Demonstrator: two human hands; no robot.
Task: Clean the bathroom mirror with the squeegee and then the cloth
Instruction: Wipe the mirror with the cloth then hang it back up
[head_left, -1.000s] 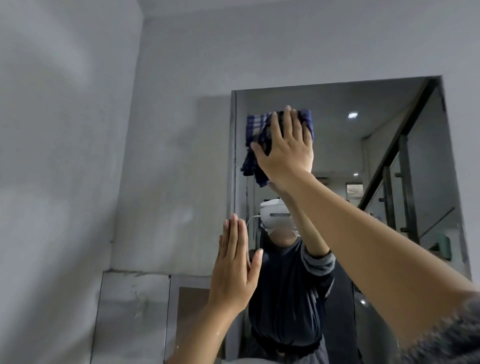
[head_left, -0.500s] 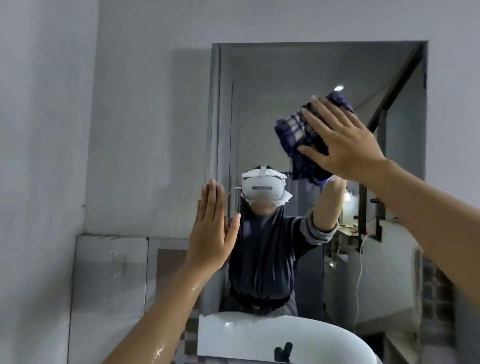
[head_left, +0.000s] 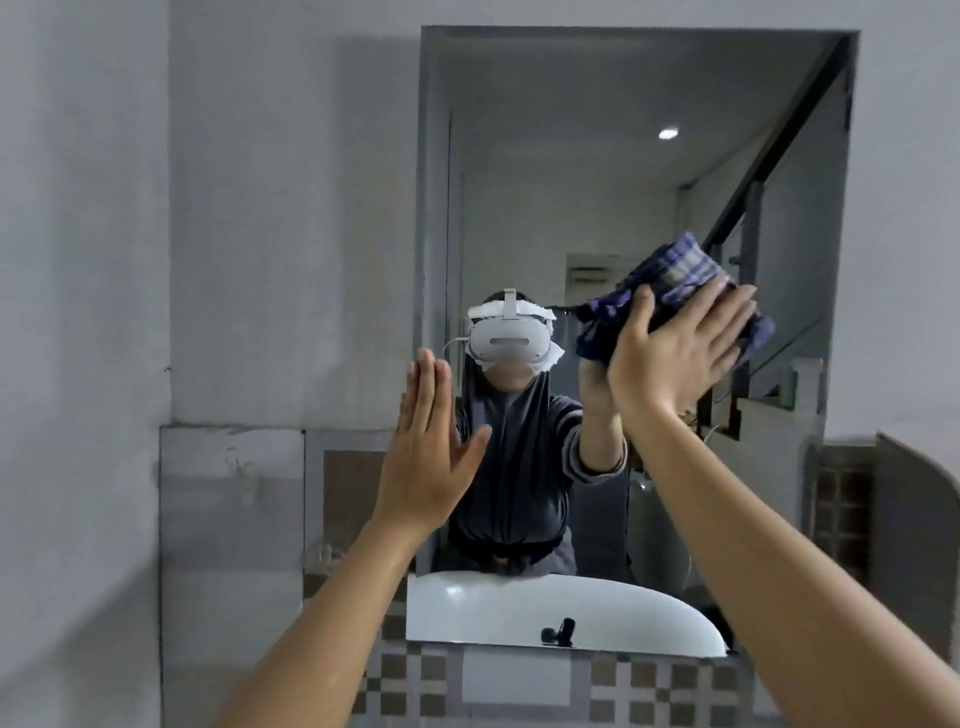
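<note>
Grey wall (head_left: 291, 208) w/ mirror (head_left: 597, 156) over tiled strip (head_left: 649, 686); white basin (head_left: 519, 603) reflected at mirror's bottom. Right hand (head_left: 675, 353) spread flat, pressing blue checked cloth (head_left: 675, 291) on glass, mid-right. Left hand (head_left: 426, 447) flat, fingers straight, holding nothing, at mirror's left edge.

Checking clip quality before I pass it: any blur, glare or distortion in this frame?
Head view: the cloth and right hand are slightly motion-blurred; left hand sharper. A ceiling lamp reflects as one small bright spot in the mirror, no wide glare. Wide-angle bending shows at the edges. Lighting dim, grey, even.
</note>
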